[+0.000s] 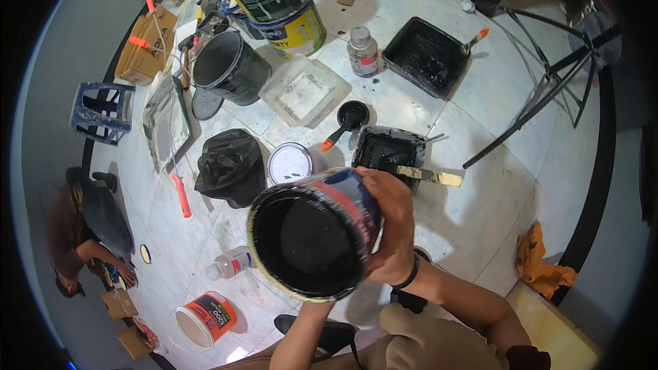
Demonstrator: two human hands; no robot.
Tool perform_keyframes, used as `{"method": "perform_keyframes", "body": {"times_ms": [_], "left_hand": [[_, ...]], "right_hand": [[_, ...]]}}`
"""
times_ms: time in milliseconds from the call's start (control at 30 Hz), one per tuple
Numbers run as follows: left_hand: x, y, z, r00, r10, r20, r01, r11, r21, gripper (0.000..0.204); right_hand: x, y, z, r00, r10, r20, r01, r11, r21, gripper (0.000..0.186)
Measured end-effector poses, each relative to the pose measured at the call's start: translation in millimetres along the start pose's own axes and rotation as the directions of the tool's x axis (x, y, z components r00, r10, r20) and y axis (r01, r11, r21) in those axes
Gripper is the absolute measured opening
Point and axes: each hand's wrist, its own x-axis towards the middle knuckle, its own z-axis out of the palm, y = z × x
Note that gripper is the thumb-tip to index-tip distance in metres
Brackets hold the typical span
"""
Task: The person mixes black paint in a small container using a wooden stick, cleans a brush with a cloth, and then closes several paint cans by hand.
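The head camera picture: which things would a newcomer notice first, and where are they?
First, probably, the large open tin, black inside, held near the centre with the right hand on its side. Next comes the bright orange bucket at the lower left. The black tray at the upper right also stands out, with an orange-handled brush at its right edge.

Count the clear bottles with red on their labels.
2: one bottle left of the large black tray, another bottle left of the held bucket. Others may be hidden behind things.
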Motion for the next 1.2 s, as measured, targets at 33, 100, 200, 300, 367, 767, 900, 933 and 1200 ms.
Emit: {"method": "perform_keyframes", "body": {"times_ms": [33, 100, 200, 300, 367, 767, 900, 933, 1200], "left_hand": [[0, -2, -5, 0.999, 0.039, -0.015, -0.04, 0.999, -0.036, 0.096], [-2, -3, -17, 0.992, 0.117, -0.047, -0.12, 0.989, -0.089, 0.098], [-3, -1, -37, 0.97, 0.235, -0.061, -0.241, 0.963, -0.124, 0.1], [-5, 5, -55, 0.957, 0.273, -0.102, -0.287, 0.943, -0.165, 0.102], [-3, 13, -59, 0.959, 0.211, -0.19, -0.25, 0.944, -0.217, 0.104], [6, 7, -67, 0.941, -0.025, -0.339, -0.02, 0.991, -0.13, 0.121], [-3, -14, -93, 0.93, 0.326, -0.171, -0.272, 0.921, 0.28, 0.139], [25, 15, -74, 0.892, 0.429, -0.146, -0.392, 0.892, 0.227, 0.143], [19, 40, -61, 0.981, 0.089, -0.174, -0.162, 0.868, -0.469, 0.054]], "right_hand": [[-2, -4, 0, 1.0, 0.02, 0.007, -0.02, 1.0, -0.002, 0.111], [-7, -11, 4, 0.998, 0.06, 0.021, -0.06, 0.998, 0.011, 0.112], [-7, -19, 8, 0.996, 0.072, 0.056, -0.073, 0.997, 0.016, 0.11], [-10, -24, 5, 0.982, 0.106, 0.154, -0.114, 0.992, 0.045, 0.11], [-12, -22, 4, 0.978, 0.11, 0.177, -0.125, 0.989, 0.077, 0.109], [5, 10, -29, 0.962, 0.111, 0.248, -0.126, 0.991, 0.044, 0.106], [0, 6, -19, 0.921, 0.151, 0.359, -0.251, 0.934, 0.253, 0.095], [-7, 12, -23, 0.906, 0.218, 0.363, -0.349, 0.87, 0.349, 0.092], [-3, 30, -37, 0.872, 0.45, 0.193, -0.48, 0.712, 0.513, 0.083]]}}
